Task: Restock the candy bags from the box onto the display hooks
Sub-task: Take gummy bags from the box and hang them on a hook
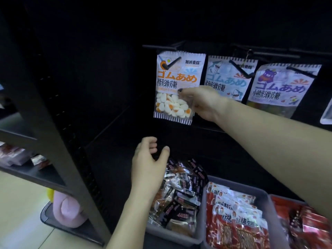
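- Right hand (203, 103) pinches the egg-gummy candy bag (177, 87) at its right edge, thumb on the front, fingers curled behind; bag hangs on its display hook (45, 64)... correction below.
- Egg-gummy candy bag hangs from the black display hook (172, 62) through its top hole, straight above the right hand's fingertips.
- Left hand (149, 162) hovers below the right hand, fingers loosely spread, holding nothing, above the bins.
- Handling, judged: bag looks light, soft crinkly film, slippery; gummies settle at the bottom. Best hold is the side seam or the flat top strip near the hole, not the bulging middle.
- Just right of the right hand: shark bag (228, 78), then bear bag (282, 87), each on its own hook, close-packed.
- Under the left hand: grey bin (172, 232) of dark snack packets; right of it red packet bins (239, 218).
- In the way: neighbouring shark bag touching-close, hook tip protruding forward.
- Supply box not identifiable here.
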{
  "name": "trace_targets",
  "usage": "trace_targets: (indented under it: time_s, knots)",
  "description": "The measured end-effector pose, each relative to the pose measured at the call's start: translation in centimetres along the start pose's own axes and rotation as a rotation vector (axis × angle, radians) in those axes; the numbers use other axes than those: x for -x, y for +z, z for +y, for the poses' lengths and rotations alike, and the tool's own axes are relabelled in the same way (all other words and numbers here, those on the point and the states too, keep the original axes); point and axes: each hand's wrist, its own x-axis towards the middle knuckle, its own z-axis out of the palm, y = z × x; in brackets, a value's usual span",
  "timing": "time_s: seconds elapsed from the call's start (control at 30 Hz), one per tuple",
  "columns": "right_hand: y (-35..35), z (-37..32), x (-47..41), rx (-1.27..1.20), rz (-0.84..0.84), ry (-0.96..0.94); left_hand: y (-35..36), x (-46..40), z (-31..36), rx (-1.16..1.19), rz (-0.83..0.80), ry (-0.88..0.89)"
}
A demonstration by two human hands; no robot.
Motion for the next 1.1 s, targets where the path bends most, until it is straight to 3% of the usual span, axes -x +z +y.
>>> trace_targets:
  time_s: [0.1, 0.2, 0.4, 0.6, 0.77, 0.87, 1.03, 1.1]
  knots:
    - [0.1, 0.9, -0.4, 0.096, 0.089, 0.005, 1.1, 0.8, -0.2, -0.067, -0.062, 0.034]
    - [-0.8, 2.2, 0.4, 0.342, 0.169, 0.027, 2.3, 2.8, -0.1, -0.171, -0.164, 0.104]
    - [-5.9, 6.7, 6.7, 0.684, 0.173, 0.045, 5.4, 9.4, 0.9, -0.311, -0.399, 0.276]
    - [-14.4, 12.4, 19.1, 0.732, 0.204, -0.093, 10.2, 18.6, -0.2, -0.481, -0.857, 0.439]
    - [-22.7, 18.4, 30.0, 0.845, 0.343, -0.125, 13.4, 25.7, -2.8, -0.673, -1.213, 0.604]
    - [-26.6, 23.2, 35.3, 0.834, 0.41, 0.011, 14.6, 29.4, -4.0, -0.708, -1.346, 0.708]
    - [-30.9, 29.3, 40.9, 0.833, 0.374, 0.392, 15.9, 32.8, -6.4, -0.829, -1.439, 1.049]
    - [-32.7, 31.0, 41.9, 0.811, 0.353, 0.53, 16.2, 33.7, -6.7, -0.907, -1.501, 1.108]
